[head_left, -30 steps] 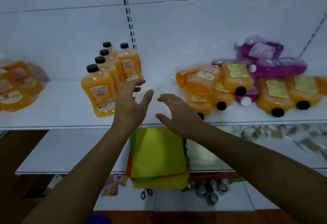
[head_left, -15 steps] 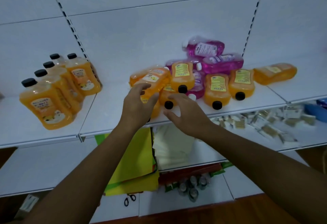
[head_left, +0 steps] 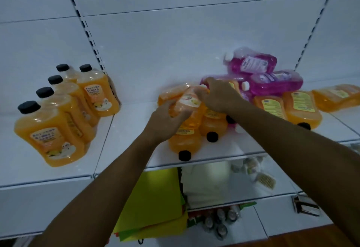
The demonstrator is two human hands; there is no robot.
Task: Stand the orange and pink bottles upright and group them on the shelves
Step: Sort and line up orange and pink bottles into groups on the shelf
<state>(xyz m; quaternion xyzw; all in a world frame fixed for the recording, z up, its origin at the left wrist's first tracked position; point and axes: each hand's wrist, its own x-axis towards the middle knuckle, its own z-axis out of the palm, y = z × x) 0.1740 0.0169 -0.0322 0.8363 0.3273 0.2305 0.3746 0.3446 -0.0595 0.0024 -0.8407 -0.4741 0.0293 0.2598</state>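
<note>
Both hands have closed in: left hand [head_left: 165,118] and right hand [head_left: 218,96] now grip one orange bottle [head_left: 190,103] atop the toppled heap on the shelf [head_left: 126,129]. Risk: lifting it may dislodge neighbouring bottles, rolling them off the edge.

The upright bottles [head_left: 58,129] are orange with black caps [head_left: 29,107] — their labels orange and white. The lying pink bottles [head_left: 272,81] carry white caps and pale labels. The shelf [head_left: 126,129] is white — yellow-green sheets [head_left: 155,198] lie below.
</note>
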